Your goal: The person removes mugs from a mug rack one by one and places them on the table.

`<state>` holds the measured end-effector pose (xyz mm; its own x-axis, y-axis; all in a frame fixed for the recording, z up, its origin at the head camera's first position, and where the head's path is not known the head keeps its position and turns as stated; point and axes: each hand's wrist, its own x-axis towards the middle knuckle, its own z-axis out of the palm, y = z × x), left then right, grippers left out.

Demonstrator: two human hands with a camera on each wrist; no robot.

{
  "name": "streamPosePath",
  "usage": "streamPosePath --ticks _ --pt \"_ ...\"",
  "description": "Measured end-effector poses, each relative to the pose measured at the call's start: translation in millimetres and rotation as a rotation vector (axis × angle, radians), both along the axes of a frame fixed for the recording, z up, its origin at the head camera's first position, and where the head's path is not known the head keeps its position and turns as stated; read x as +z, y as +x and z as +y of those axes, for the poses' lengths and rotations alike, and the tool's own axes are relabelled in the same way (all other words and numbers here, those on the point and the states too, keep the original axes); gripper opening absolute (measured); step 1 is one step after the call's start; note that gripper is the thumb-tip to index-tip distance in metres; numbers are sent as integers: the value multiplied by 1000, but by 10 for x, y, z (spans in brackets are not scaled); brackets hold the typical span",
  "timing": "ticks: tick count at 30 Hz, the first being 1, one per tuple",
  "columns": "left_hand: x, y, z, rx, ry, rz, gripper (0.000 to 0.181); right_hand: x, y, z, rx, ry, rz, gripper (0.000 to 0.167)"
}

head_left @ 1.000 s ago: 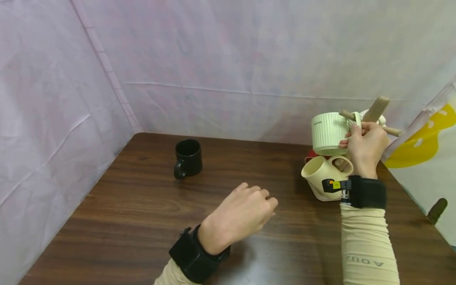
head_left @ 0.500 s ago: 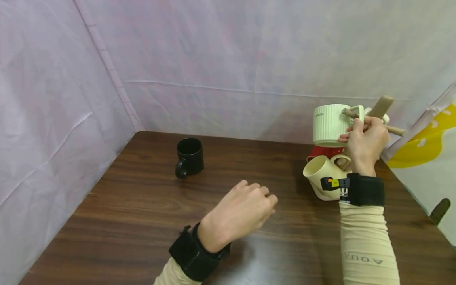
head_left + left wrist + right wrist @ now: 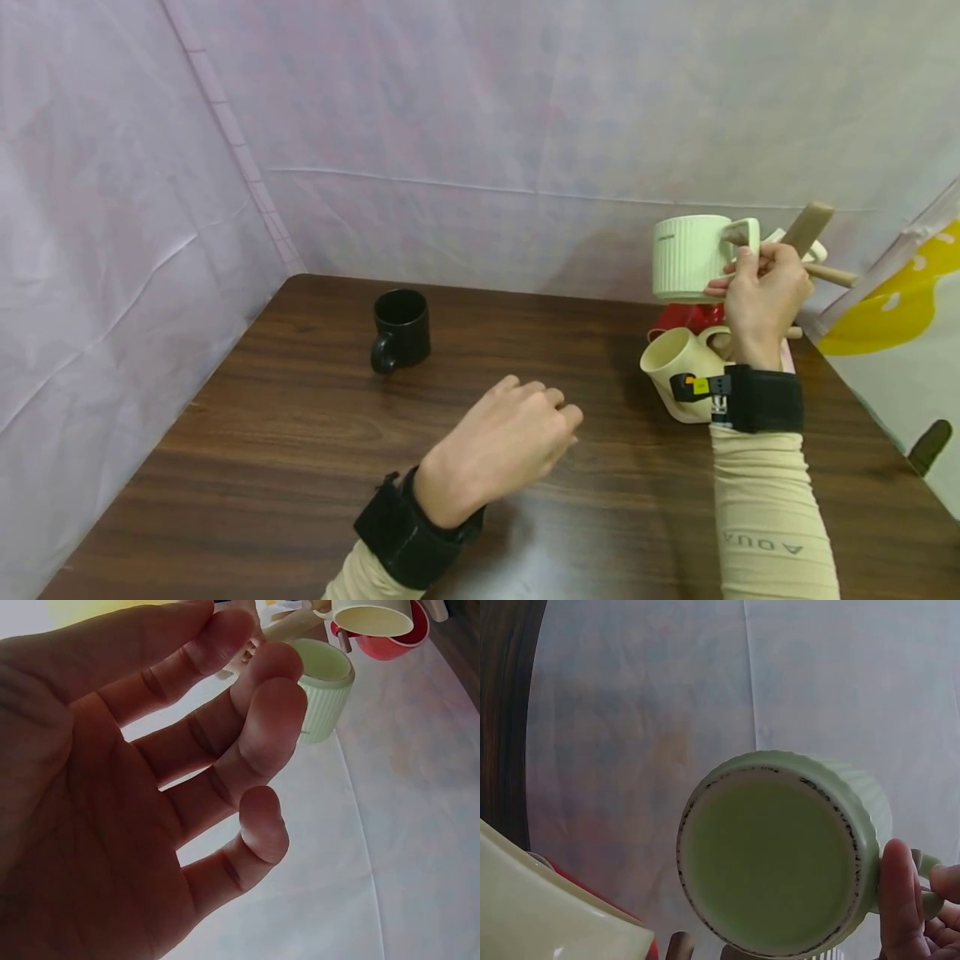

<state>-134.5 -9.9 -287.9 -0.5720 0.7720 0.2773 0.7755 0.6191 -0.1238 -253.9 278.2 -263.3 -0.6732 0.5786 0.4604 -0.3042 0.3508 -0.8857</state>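
Observation:
The right hand (image 3: 765,304) pinches the handle of a pale green ribbed mug (image 3: 688,257), whose base (image 3: 772,862) faces the right wrist camera. The mug is level beside a wooden rack (image 3: 810,227); whether a peg still passes through its handle, I cannot tell. Below it, a cream mug (image 3: 678,367) hangs tilted, with a red mug (image 3: 678,318) behind. The left hand (image 3: 498,446) hovers over the table, fingers loosely curled and holding nothing, as its palm (image 3: 97,817) shows too.
A black mug (image 3: 401,327) stands upright at the table's back left, its handle toward the front. Pale cloth (image 3: 465,125) hangs behind and at the left of the brown table (image 3: 300,467). A white item partly shows behind the rack's post.
The right hand has moved the green mug slightly up, then left, away from the rack's post. More of the red mug shows beneath it. The left hand has stayed nearly still.

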Motion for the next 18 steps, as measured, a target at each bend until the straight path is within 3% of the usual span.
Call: streamPosePath --ticks 11,18 --pt "3 -21 -25 9 18 36 16 -20 -3 -20 33 -38 87 9" --pt "24 -40 -52 18 27 15 16 -8 32 -38 83 -56 99 4"
